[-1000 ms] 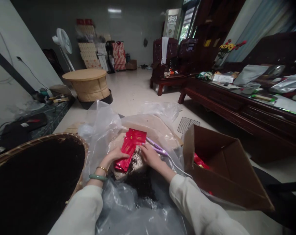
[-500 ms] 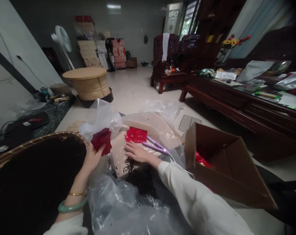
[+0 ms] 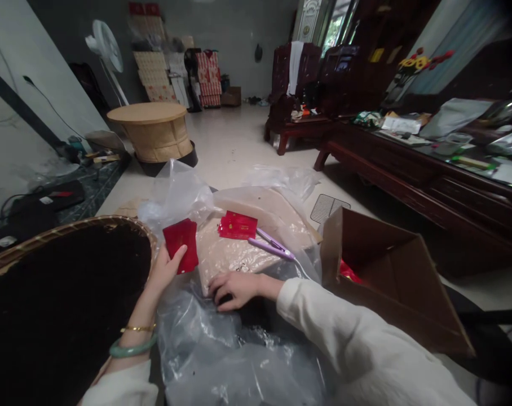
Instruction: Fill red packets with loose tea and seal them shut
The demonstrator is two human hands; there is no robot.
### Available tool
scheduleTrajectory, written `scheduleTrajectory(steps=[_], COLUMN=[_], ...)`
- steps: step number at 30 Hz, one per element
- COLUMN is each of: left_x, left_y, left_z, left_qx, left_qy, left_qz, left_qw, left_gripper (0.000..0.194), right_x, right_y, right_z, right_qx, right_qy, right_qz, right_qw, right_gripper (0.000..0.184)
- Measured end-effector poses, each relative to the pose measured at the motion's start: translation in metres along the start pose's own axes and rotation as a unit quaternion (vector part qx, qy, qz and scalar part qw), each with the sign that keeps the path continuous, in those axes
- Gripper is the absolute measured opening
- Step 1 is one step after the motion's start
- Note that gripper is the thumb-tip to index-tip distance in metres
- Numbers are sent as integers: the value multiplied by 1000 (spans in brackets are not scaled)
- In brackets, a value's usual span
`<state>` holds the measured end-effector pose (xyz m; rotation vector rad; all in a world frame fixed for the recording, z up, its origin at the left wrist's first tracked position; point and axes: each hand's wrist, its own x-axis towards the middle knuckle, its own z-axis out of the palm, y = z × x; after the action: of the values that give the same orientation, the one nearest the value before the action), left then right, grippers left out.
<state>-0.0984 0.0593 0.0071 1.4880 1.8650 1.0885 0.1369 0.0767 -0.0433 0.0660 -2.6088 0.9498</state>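
My left hand [image 3: 165,272] grips a stack of red packets [image 3: 181,245], held upright over the rim of a big woven basket [image 3: 70,231] filled with dark material. My right hand [image 3: 234,288] lies low on clear plastic sheeting [image 3: 222,344], fingers curled at the near edge of a flat brown board [image 3: 247,248]; what they hold, if anything, is hidden. One more red packet [image 3: 238,225] rests on that board beside a purple tool [image 3: 270,246].
An open cardboard box [image 3: 391,282] with red packets inside stands to the right. A long dark wooden table [image 3: 425,180] with clutter runs along the right. A round wooden stand [image 3: 154,132] and a fan [image 3: 106,51] are farther back.
My left hand lifted the stack of red packets off the board and carried it left to the basket rim. My right hand slid back from the board to its near edge.
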Motion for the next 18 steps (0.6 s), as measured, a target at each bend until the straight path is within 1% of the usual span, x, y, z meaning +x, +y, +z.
scheduleTrajectory(steps=[1, 2, 3, 4, 5, 6, 7, 8, 9, 10, 12, 14, 15, 16, 17, 18], left_x=[-1, -1, -1, 0, 1, 3, 4, 5, 4, 1, -14, -39, -53, -68, -81, -93], left_y=[3, 7, 10, 14, 17, 20, 22, 22, 22, 22, 20, 19, 20, 21, 23, 26], left_z=[4, 8, 13, 18, 22, 26, 29, 32, 33, 34, 34, 33, 34, 36, 38, 42], left_qx=[-31, -56, -70, -72, -64, -45, -16, 18, 52, 89, 160, 212, 220, 213, 213, 228], left_qy=[-35, -80, -128, -176, -220, -248, -261, -260, -248, -220, -133, -71, -78, -123, -183, -224], left_qz=[-32, -64, -88, -99, -97, -83, -66, -51, -41, -31, 10, 92, 135, 163, 172, 171], left_qw=[998, 993, 985, 977, 969, 964, 963, 964, 967, 971, 978, 970, 963, 955, 944, 932], left_gripper=[55, 55, 55, 55, 54, 53, 51, 50, 49, 50, 52, 45, 37, 30, 30, 37], right_x=[-15, -28, -39, -47, -53, -56, -57, -57, -55, -54, -53, -58, -63, -69, -75, -81], right_y=[-8, -15, -21, -25, -28, -30, -31, -31, -32, -33, -40, -53, -61, -69, -76, -84], right_z=[-5, -10, -14, -18, -20, -20, -19, -16, -13, -9, -4, -4, -5, -6, -6, -5], right_qx=[9, 11, 4, -16, -45, -79, -110, -134, -149, -152, -133, -107, -97, -93, -96, -101], right_qy=[13, 29, 49, 72, 96, 117, 130, 135, 131, 118, 83, 74, 77, 78, 72, 57], right_qz=[-2, 12, 44, 91, 146, 197, 236, 257, 261, 250, 211, 209, 228, 260, 300, 341], right_qw=[1000, 999, 998, 993, 984, 970, 957, 947, 945, 949, 965, 969, 966, 958, 946, 933], right_gripper=[24, 27, 28, 29, 30, 32, 35, 37, 39, 39, 39, 39, 38, 39, 44, 56])
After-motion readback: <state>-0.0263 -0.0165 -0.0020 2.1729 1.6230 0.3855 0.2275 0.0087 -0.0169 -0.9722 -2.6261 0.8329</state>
